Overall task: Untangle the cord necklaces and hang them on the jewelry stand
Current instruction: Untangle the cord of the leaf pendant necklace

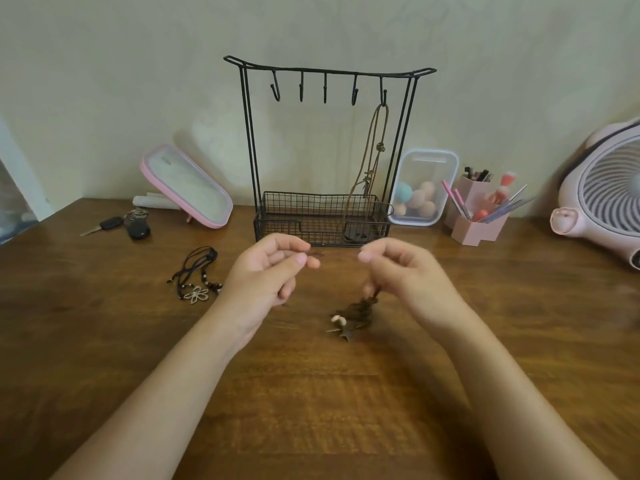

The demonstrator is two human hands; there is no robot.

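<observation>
Left grip [273,268] pinches a thin brown strand btwn thumb and forefinger, ctr frame. Right grip [405,271] has its fingers curled round the same brown cord necklace [349,315]. Its knotted bundle w/ pendant lies on the counter [311,393], below and btwn both grips, nearer the right one. The cord rises from the bundle into the right grip; it's blurred, so exact path unclear. Jewelry stand [329,69] is directly behind, upper ctr: four hooks free, the far-right hook carries a hung necklace [379,140], the likeliest snag. Black necklace [197,282] w/ flower pendant waits left of ctr. Keys [121,225] and mirror [187,188] sit further left, fan [606,206] at right edge.
</observation>
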